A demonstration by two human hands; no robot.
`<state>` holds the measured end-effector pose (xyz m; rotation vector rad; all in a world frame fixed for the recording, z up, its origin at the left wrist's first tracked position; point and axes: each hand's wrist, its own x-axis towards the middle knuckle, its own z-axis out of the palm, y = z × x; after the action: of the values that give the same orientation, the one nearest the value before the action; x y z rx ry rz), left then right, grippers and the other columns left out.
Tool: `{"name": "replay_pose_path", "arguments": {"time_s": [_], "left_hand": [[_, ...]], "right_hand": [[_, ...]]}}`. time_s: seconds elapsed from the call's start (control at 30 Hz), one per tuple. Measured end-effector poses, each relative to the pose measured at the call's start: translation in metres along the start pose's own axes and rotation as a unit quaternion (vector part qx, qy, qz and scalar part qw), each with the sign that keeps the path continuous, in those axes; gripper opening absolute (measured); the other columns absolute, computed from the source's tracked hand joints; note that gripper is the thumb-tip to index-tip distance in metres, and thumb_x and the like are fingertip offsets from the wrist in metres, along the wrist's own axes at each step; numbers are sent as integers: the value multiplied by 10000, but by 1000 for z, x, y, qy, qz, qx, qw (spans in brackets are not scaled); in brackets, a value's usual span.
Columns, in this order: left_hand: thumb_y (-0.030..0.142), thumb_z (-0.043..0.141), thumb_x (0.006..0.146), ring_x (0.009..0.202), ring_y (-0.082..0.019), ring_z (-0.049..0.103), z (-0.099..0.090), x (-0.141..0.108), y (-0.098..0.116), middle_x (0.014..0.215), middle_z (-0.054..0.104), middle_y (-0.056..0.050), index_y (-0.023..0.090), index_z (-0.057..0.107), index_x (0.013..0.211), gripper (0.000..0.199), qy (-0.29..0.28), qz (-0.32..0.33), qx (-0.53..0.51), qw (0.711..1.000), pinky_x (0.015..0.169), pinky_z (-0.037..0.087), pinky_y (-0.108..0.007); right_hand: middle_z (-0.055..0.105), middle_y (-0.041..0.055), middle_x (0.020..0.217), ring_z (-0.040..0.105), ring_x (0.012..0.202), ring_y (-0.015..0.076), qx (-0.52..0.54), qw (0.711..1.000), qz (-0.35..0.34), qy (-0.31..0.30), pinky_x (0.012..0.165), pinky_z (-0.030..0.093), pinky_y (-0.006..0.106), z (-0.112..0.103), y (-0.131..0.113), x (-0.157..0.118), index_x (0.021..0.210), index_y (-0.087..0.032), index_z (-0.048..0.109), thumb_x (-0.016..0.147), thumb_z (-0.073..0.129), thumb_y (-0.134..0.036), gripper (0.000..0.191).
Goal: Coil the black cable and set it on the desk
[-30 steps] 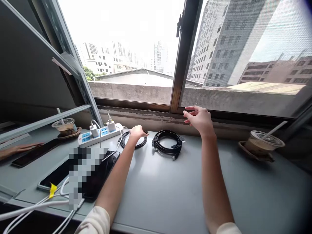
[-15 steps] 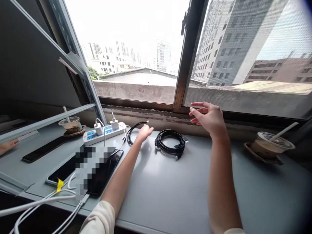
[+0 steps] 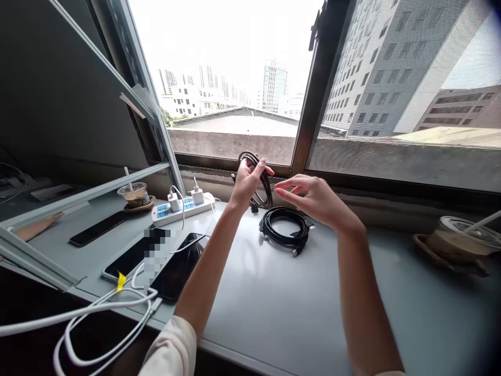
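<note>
Black cable (image 3: 267,187) lifted, in left hand (image 3: 249,181)

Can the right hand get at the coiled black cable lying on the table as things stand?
Probably yes: the right hand hovers empty just above the coiled black cable, with nothing visible between.

"How does the desk (image 3: 274,308) look?"

"Smooth, grey, softly glossy. The coiled black cable (image 3: 267,230) looks like shiny plastic."

"And the power strip (image 3: 188,208)?"

"White plastic; the sleeve (image 3: 172,347) is matt cloth."
</note>
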<state>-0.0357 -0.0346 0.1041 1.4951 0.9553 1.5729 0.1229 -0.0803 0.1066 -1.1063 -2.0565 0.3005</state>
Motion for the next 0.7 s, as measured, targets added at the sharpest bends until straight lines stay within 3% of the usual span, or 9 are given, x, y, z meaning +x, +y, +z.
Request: {"name": "replay_pose_path", "arguments": {"time_s": [0.17,0.33,0.5,0.7], "left_hand": [[262,494,885,663,-105,582,24,-30,18,764,638,-23,115,435,1134,295,-71,36,-108,991,595,454,-189],[276,524,849,825,-155,602,40,-55,26,856,640,-37,156,538,1059,242,-37,99,-28,994,739,468,-239],[320,443,892,741,-152,600,43,-71,33,698,590,5,178,515,1177,326,-109,83,-6,991,765,455,-265],[373,423,898,666,-164,595,34,-73,43,591,557,0,184,651,919,298,-151,56,61,985,653,452,-257]], "right_hand": [[661,22,791,607,709,154,-11,998,-32,-44,533,411,211,3,-16,-5,826,-182,676,778,605,-433,264],[661,64,850,601,646,158,-1,997,-62,-35,531,449,235,-9,-32,-22,801,-173,639,807,558,-364,208],[574,15,525,523,460,129,-68,993,-96,26,433,364,249,-19,-38,-35,552,-200,509,774,579,-349,277],[482,-17,418,432,394,92,-63,990,-123,14,399,338,246,-16,-42,-38,473,-202,440,770,584,-298,343]]}}
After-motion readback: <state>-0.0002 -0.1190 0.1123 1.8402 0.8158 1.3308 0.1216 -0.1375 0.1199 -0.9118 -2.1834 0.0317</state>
